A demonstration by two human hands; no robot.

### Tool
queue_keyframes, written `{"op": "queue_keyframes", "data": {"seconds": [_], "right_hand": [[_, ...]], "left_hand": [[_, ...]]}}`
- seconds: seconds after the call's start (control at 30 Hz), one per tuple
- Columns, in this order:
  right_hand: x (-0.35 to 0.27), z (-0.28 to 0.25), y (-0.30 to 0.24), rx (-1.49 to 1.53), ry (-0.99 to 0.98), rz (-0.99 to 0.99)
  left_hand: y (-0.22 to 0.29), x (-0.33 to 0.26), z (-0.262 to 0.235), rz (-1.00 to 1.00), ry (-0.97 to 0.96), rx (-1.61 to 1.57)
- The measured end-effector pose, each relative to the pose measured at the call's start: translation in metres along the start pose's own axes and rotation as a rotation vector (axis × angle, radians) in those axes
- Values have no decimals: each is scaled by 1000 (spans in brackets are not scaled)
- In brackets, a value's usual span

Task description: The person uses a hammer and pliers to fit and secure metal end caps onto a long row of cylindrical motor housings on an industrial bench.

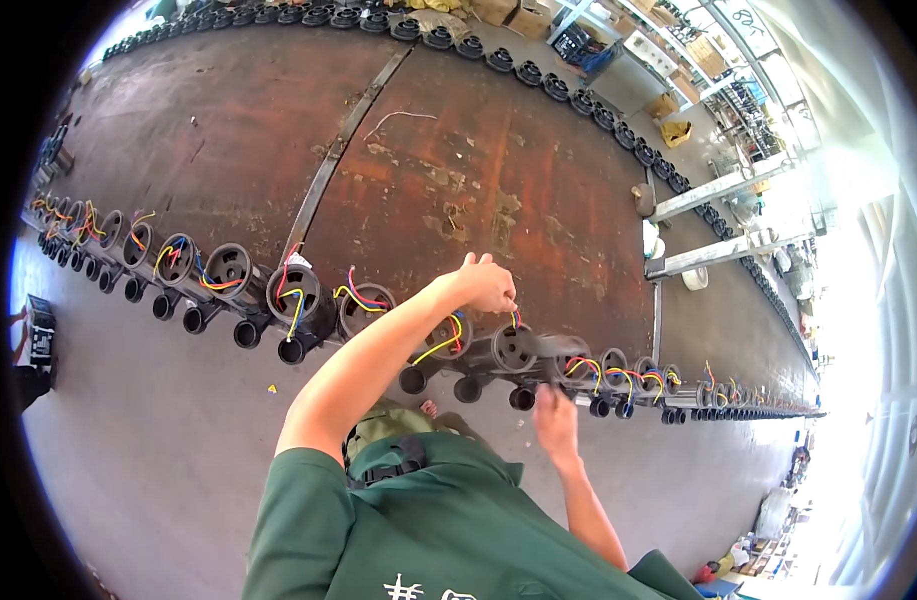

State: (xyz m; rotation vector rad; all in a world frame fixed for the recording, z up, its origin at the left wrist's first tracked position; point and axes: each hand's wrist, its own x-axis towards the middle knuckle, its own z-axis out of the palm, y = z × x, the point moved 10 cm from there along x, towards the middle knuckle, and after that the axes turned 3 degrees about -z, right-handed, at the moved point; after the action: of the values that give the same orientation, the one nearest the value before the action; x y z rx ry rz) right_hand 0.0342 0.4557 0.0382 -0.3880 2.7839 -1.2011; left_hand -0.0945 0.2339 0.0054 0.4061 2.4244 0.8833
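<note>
Here the person leans over a long row of black round pump housings that runs along the edge of a rusty brown desk (478, 170). The left hand (481, 283) reaches over the row, its fingers (506, 298) pinched shut on the short red and blue wire ends (516, 318) rising from one black housing (514, 348). The right hand (555, 418) sits low on the near side of that same housing, by its black outlet pipe (521, 398); whether those fingers grip anything cannot be told, since the hand is turned away and slightly blurred.

As to progress, judged from how things lie: the neighbouring housing (448, 338) just to the left shows a loose yellow wire, and those further left, such as the unit with yellow and blue leads (294, 293), have their coloured wires hanging out freely. The units to the right (618, 372) also show loose red, yellow and blue leads, dwindling into the distance. No housing in view looks visibly finished or closed, so the work seems to stand somewhere mid-row, with many units on both sides left. A second line of black parts (538, 75) curves along the far edge of the desk.
</note>
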Motion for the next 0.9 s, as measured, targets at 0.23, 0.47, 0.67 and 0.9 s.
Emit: {"op": "queue_keyframes", "data": {"seconds": [0.23, 0.47, 0.67, 0.9], "right_hand": [[5, -11, -25, 233, -287, 490], [-18, 31, 41, -53, -107, 223], [-4, 9, -21, 396, -246, 602], [-7, 21, 15, -88, -87, 311]], "left_hand": [[-4, -3, -3, -12, 79, 88], [3, 0, -3, 25, 79, 41], [-4, -1, -4, 16, 96, 74], [-3, -2, -5, 47, 71, 81]]}}
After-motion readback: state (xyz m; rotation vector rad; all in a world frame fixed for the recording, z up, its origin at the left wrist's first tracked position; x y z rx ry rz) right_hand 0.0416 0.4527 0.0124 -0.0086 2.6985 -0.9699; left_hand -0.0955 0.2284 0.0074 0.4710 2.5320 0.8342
